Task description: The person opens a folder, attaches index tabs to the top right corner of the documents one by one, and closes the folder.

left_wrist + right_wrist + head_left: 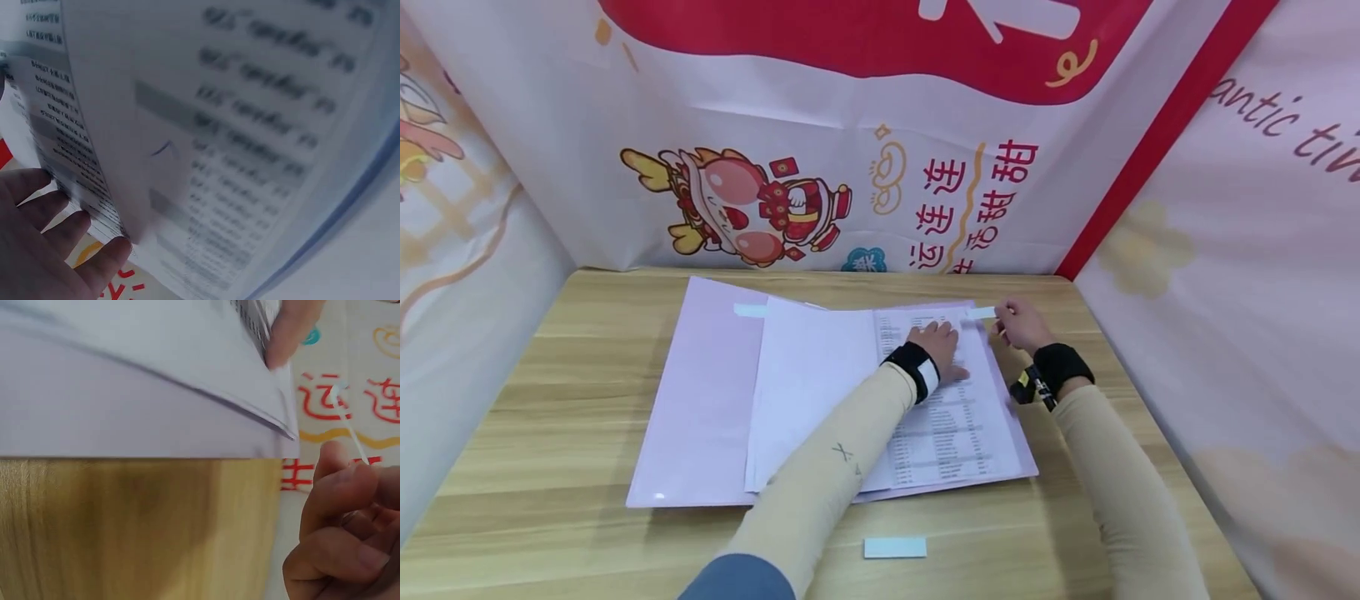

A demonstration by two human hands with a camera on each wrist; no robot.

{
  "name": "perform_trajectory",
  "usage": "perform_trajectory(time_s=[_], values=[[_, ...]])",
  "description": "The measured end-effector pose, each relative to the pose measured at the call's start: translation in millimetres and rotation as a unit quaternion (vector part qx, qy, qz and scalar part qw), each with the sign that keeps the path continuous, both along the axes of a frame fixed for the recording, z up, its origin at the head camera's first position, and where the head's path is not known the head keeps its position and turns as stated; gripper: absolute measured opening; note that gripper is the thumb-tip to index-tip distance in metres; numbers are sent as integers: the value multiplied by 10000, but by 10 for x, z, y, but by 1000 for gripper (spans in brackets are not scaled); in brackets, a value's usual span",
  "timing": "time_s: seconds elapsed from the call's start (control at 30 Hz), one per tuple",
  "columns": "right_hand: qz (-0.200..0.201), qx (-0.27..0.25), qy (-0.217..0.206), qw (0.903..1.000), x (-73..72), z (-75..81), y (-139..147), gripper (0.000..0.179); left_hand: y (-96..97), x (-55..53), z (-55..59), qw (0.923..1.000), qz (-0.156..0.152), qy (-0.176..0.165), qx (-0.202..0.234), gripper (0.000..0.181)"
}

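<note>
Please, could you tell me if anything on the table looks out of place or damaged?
I see no spill or tear. One thing stands out: a pale strip lies alone on the table in front of the open folder, while the right hand pinches a second strip by the folder's far right corner.

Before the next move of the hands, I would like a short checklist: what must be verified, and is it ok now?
1. Folder open: ok.
2. Left hand resting on the printed page: ok.
3. Right hand pinching the white strip: ok.
4. That strip lying flat on the page: not ok; it appears raised in the right wrist view.
5. Strip's underside sticky: cannot tell.
6. Spare strip within view on the table: ok.
</note>
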State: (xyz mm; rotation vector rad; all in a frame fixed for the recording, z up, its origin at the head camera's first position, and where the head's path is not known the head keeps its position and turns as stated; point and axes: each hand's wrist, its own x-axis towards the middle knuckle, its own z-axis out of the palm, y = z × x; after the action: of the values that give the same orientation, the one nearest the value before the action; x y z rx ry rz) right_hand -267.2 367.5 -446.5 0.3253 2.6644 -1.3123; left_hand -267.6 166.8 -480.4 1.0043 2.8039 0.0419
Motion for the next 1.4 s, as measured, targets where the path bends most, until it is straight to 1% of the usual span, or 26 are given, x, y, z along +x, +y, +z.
perform_trajectory(time_s=[0.07,0.17,0.27,0.37,0.43,0.5,0.6,0.73,0.83,0.97,1.17,1.27,1.4], values=[[-28,119,-78,9999,-28,-67,3,29,-24,47,-67,10000,-6,52,16,79],[-7,158,-138,9998,-50,-162,-1,30,-53,114,-116,9998,-28,171,6,76],[7,148,-106,9998,-54,-261,0,29,-47,129,-153,9993,-70,353,53,77],[-21,192,-77,9998,-40,-357,4,27,-1,104,-195,9989,-135,435,108,80],[-25,209,-101,9997,-26,-409,1,27,38,70,-253,9989,-168,426,86,84],[-51,216,-181,9996,-16,-449,-4,25,73,36,-299,9990,-142,427,35,89],[-83,239,-258,9993,-18,-498,-6,25,109,-13,-350,9992,-65,370,-128,102],[-153,391,-299,9987,-41,-535,7,25,129,-44,-336,9994,-65,220,-251,122],[-215,452,-377,9980,-61,-541,12,25,130,-47,-293,9992,-126,144,-347,128],[-218,514,-392,9977,-72,-543,5,24,115,-48,-235,9979,-258,87,-584,126],[-168,682,-344,9969,-67,-551,-20,24,95,-37,-130,9959,-420,15,-801,122],[-209,721,-356,9965,-63,-550,-27,25,100,-47,-131,9958,-447,38,-801,119],[-243,717,-329,9966,-64,-550,-23,25,111,-73,-162,9955,-462,142,-820,117]])
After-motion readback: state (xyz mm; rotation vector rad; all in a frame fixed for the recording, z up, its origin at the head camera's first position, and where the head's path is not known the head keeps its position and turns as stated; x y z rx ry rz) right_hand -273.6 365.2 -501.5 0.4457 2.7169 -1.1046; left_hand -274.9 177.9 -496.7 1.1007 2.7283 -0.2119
